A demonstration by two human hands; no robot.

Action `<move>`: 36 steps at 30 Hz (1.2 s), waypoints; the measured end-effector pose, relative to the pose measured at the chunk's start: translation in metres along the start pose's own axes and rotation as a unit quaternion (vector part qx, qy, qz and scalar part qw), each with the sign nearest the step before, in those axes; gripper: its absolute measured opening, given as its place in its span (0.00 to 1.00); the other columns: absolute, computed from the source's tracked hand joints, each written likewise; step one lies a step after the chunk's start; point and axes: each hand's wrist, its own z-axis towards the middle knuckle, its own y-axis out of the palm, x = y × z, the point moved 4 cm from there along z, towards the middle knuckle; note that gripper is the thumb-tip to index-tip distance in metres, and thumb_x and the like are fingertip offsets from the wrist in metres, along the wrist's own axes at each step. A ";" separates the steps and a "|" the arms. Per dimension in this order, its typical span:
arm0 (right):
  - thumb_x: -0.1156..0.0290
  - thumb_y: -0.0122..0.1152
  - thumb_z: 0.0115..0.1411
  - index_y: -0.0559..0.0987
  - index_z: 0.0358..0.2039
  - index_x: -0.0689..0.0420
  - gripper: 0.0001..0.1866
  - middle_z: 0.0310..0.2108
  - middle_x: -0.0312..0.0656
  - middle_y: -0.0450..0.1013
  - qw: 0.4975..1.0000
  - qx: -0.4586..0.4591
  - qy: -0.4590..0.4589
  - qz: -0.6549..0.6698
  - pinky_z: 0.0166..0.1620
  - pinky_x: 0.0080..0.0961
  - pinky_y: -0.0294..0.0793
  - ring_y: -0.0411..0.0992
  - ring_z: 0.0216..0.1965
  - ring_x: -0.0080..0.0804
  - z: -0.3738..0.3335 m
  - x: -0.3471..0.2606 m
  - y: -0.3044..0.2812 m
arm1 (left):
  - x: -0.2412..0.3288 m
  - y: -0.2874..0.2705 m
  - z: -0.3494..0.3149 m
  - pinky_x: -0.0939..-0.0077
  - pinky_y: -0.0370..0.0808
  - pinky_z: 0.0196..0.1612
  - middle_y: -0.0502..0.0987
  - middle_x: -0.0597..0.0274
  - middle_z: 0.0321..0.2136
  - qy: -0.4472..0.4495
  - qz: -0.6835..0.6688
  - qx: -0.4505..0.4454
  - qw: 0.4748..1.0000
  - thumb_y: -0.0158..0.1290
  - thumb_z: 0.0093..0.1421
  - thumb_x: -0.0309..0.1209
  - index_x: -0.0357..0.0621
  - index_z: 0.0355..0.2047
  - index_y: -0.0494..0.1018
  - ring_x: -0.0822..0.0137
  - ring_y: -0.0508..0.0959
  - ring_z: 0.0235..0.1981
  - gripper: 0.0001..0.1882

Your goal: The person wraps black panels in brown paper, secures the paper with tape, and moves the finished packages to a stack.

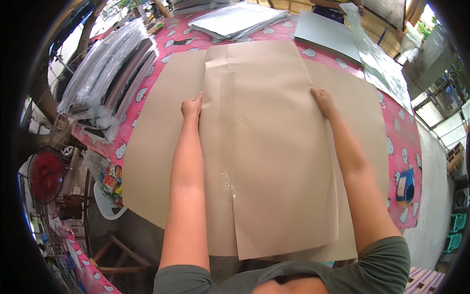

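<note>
In front of me is a large folded piece of brown kraft paper (279, 147), with a strip of clear tape (227, 122) running along its lengthwise seam. My left hand (192, 105) is closed on its left edge, and my right hand (323, 101) on its right edge, both towards the far half. The near end of the seam is split apart at the bottom, where a wrinkled bit of tape shines. Underneath, a wider brown sheet (156, 132) spreads out to both sides over the table.
A pink patterned cloth covers the table (396, 127). Plastic-wrapped flat pieces (110, 73) lie at left, white sheets (237, 20) and a pale board (327, 35) at the back. A blue container (405, 186) stands at right, a red fan (45, 174) at left. Another person (333, 10) stands beyond.
</note>
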 end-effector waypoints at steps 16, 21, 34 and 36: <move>0.60 0.53 0.52 0.59 0.58 0.59 0.34 0.59 0.53 0.55 0.927 0.095 0.047 -0.360 0.61 0.53 0.43 0.50 0.62 0.47 -0.459 -0.035 -0.082 | 0.043 0.029 -0.263 0.47 0.31 0.63 0.38 0.58 0.65 0.417 0.440 -0.215 0.766 0.30 0.60 0.58 0.50 0.64 0.41 0.61 0.38 0.66 0.38; 0.56 0.42 0.59 0.56 0.59 0.61 0.31 0.62 0.53 0.48 0.898 0.212 0.066 -0.380 0.62 0.54 0.34 0.42 0.65 0.50 -0.430 -0.055 0.030 | 0.041 0.026 -0.259 0.47 0.32 0.63 0.40 0.61 0.65 0.428 0.441 -0.176 0.769 0.31 0.57 0.62 0.54 0.64 0.43 0.62 0.38 0.66 0.41; 0.60 0.39 0.60 0.68 0.53 0.57 0.23 0.56 0.43 0.62 0.939 0.185 0.097 -0.272 0.60 0.51 0.44 0.55 0.60 0.42 -0.471 -0.028 -0.067 | -0.002 -0.023 -0.443 0.79 0.71 0.32 0.75 0.63 0.26 0.378 -0.113 -0.545 0.739 0.56 0.53 0.29 0.40 0.40 0.73 0.72 0.74 0.26 0.14; 0.61 0.40 0.60 0.69 0.53 0.56 0.23 0.55 0.42 0.64 0.934 0.197 0.090 -0.284 0.60 0.51 0.44 0.56 0.60 0.42 -0.471 -0.027 -0.061 | -0.002 -0.035 -0.522 0.81 0.70 0.29 0.75 0.63 0.25 0.058 -0.064 -0.785 0.613 0.53 0.56 0.32 0.36 0.49 0.66 0.74 0.73 0.24 0.21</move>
